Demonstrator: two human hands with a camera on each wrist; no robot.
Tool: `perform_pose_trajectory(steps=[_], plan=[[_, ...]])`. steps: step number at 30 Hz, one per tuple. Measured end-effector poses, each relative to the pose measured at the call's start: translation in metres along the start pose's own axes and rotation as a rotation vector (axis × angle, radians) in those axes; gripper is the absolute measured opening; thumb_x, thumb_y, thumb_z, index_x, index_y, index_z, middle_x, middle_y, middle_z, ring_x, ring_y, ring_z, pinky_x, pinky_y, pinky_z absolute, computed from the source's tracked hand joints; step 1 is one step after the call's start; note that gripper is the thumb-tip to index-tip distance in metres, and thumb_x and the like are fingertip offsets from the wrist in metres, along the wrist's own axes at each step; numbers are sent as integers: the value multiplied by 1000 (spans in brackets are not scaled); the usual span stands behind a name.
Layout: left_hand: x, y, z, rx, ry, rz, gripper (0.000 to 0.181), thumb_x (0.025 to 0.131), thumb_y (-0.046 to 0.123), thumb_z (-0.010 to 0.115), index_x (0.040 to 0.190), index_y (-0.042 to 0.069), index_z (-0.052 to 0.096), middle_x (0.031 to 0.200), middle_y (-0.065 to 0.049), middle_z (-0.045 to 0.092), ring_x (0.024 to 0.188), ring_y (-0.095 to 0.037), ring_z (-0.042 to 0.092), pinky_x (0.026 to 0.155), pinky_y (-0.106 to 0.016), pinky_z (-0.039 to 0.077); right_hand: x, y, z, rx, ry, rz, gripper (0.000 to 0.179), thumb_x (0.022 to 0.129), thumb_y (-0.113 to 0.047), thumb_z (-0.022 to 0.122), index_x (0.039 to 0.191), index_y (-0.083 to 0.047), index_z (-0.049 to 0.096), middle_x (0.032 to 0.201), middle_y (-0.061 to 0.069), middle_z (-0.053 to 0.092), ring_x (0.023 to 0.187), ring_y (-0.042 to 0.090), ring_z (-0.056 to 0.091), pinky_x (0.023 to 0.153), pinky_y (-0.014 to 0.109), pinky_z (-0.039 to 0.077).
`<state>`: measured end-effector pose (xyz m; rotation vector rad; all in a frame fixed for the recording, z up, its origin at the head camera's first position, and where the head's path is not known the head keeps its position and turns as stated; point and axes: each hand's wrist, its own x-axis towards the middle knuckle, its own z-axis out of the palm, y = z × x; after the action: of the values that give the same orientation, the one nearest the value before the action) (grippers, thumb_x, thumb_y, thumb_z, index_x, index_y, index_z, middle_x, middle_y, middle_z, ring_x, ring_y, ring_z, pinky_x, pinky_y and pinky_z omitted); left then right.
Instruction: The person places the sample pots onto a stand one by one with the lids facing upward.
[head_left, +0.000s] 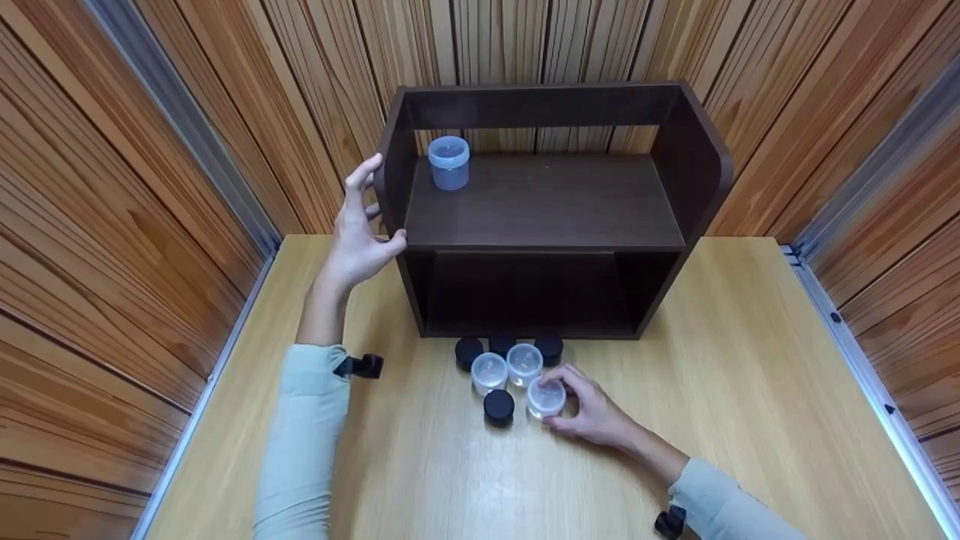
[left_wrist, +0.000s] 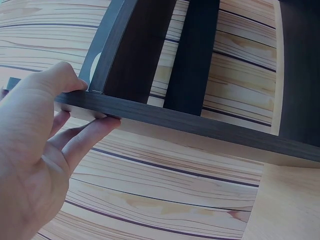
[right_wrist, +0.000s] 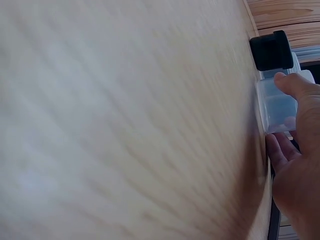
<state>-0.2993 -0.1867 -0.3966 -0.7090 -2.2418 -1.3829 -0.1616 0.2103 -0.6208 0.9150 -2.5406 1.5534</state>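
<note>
My left hand [head_left: 358, 236] grips the left side panel of a dark brown two-tier shelf [head_left: 544, 202]. In the left wrist view its thumb lies on one side of the panel [left_wrist: 200, 122], the fingers on the other. Down on the table, my right hand [head_left: 592, 409] holds a clear, white-lidded jar [head_left: 545, 397] between thumb and fingers. The right wrist view shows this jar [right_wrist: 277, 105] standing beside a black jar [right_wrist: 271, 51]. Two more clear jars, one left [head_left: 490, 373] and one behind [head_left: 524, 364], stand close by. A bluish translucent jar [head_left: 449, 163] sits on the upper tier at left.
Several black jars stand among the clear ones, one at the front [head_left: 499, 407] and one at the left [head_left: 469, 352], just before the shelf's lower compartment [head_left: 525, 292]. Wood-patterned walls [head_left: 150, 247] with metal strips border the light wooden table [head_left: 750, 375].
</note>
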Motion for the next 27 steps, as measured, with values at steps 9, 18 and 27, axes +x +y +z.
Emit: perform_pose_trajectory(steps=[9, 18, 27], plan=[[1, -1, 0, -1, 0, 12, 93, 91, -9, 73, 169, 9, 26, 177, -18, 37, 157, -33, 47, 125, -70, 51, -1, 1, -1, 15, -6, 2, 54, 83, -5, 96, 131, -11, 71, 128, 12, 73, 121, 4, 63, 108, 15, 52], [-1, -2, 0, -8, 3, 22, 93, 91, -10, 73, 169, 8, 26, 178, -19, 36, 155, -34, 48, 124, -69, 52, 0, -1, -8, 63, -65, -10, 53, 87, -4, 93, 135, -9, 72, 128, 16, 72, 123, 3, 64, 109, 17, 56], [0, -1, 1, 9, 5, 8, 93, 91, -10, 74, 169, 9, 26, 174, -20, 40, 158, -36, 47, 125, -70, 51, 4, -12, -24, 58, -180, 8, 52, 91, -9, 91, 139, -9, 71, 134, 17, 74, 124, 6, 68, 109, 22, 59]])
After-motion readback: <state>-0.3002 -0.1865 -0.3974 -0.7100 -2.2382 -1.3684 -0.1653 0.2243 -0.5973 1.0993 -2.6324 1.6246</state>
